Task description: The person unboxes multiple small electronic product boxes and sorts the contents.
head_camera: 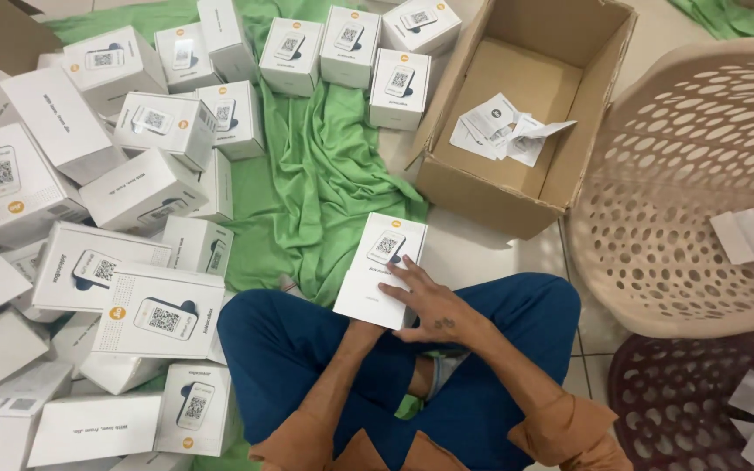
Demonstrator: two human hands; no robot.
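A white box [368, 283] with a picture of a small device on its lid rests tilted on my left knee. My right hand [434, 303] lies on its lower right part, fingers spread across the lid. My left wrist [359, 338] runs under the box's near edge. The left hand itself is hidden beneath the box and seems to hold it from below. I sit cross-legged in blue trousers [307, 349] and orange sleeves.
Many matching white boxes [159, 314] are piled at the left and along the top on a green cloth [316, 183]. An open cardboard carton [517, 105] holding paper leaflets [503, 126] stands ahead. At the right are a beige perforated basket [700, 174] and a dark red one [674, 401].
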